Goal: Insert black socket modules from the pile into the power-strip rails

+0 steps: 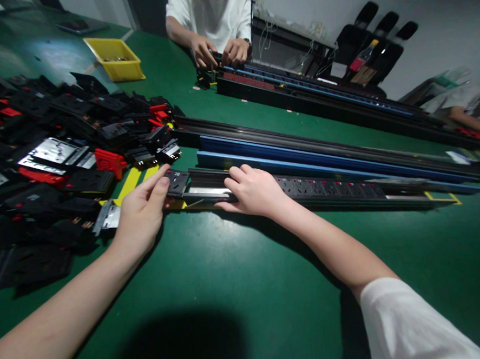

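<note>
My left hand (144, 209) pinches a black socket module (177, 182) at the left end of a long black metal channel (207, 177). Thumb and fingers are closed on its outer end. Over the channel, a short way to the right, my right hand (252, 190) curls its fingers around the rail; whatever lies under the palm is hidden. Between the hands a bare stretch of the channel shows its pale inside. To the right of my right hand, a row of black socket modules (325, 187) with small red marks sits in the same channel.
A pile of black and red modules (57, 115) spreads over the left side of the green table (214, 289). Blue rails (287, 157) lie just behind the channel. Farther back are a yellow bin (121, 70) and a co-worker (214, 24) handling another long rail (300, 97).
</note>
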{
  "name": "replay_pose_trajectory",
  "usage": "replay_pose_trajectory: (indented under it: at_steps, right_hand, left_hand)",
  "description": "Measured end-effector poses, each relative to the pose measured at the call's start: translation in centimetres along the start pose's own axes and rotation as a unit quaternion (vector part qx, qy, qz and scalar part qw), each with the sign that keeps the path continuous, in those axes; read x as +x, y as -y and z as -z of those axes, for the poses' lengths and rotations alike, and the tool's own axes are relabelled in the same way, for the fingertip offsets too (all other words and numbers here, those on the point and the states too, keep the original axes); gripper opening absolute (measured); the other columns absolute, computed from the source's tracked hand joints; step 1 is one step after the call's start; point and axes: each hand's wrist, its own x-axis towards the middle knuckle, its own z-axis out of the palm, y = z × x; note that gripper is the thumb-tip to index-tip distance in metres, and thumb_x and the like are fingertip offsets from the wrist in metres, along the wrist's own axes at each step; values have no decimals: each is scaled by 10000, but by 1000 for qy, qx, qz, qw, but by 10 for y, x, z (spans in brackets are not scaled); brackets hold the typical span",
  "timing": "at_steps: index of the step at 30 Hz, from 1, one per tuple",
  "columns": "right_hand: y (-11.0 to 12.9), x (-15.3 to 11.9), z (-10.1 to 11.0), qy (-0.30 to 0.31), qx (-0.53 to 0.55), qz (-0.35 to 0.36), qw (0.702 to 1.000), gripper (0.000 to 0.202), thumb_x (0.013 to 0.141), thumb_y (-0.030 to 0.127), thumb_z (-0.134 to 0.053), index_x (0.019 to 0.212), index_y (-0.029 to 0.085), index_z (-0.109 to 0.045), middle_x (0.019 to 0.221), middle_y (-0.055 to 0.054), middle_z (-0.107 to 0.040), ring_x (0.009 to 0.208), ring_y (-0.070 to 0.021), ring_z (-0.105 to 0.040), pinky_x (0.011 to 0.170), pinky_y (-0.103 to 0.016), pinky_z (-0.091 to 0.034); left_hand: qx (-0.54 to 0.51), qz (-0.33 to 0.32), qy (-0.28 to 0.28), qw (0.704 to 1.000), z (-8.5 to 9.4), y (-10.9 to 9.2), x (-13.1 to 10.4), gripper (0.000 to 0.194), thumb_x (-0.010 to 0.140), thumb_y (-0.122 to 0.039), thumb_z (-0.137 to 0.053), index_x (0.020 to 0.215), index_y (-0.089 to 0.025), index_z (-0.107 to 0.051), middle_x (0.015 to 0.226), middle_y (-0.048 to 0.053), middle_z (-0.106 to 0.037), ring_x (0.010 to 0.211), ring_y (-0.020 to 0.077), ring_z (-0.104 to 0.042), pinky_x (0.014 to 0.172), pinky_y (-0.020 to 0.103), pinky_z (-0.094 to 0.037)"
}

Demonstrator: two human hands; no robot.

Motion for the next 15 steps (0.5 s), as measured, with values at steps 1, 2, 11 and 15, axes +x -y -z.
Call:
replay_pose_trajectory:
  at_steps: [1,2,11,15]
  right_hand:
    - [0,0,0,2,1,-1,1000,538,997,622,-371,1005,163,-650,1044,-121,-633,916,-254,-549,659,-339,-367]
    - [0,0,1,5,2,-2,1000,540,997,623,-370,1007,163,-652,1046,-122,-634,918,-254,-549,659,-339,-368]
    - [0,1,0,9,2,-1,1000,535,995,621,-378,1014,163,-653,1052,-124,-633,916,-254,-544,661,-340,-372]
    - [0,0,0,1,-1,0,1000,529,994,620,-381,1000,165,-651,1039,-114,-631,907,-254,-547,654,-341,-370]
  left_hand:
    - [3,1,2,1000,0,-1,0,597,879,-554,-630,1354,-194,-630,1176,95,-729,757,116,-606,650,209,-537]
    - [5,2,0,1000,0,-2,-1,599,878,-551,-633,1357,-192,-627,1202,98,-722,791,127,-622,679,222,-552]
    - [20,-19,0,1000,0,-4,-1,637,860,-567,-651,1399,-231,-591,1176,75,-707,827,131,-625,740,238,-549]
    - [24,-5,-2,1000,1,-4,0,629,871,-583,-627,1378,-211,-611,1038,64,-723,706,107,-580,632,215,-524]
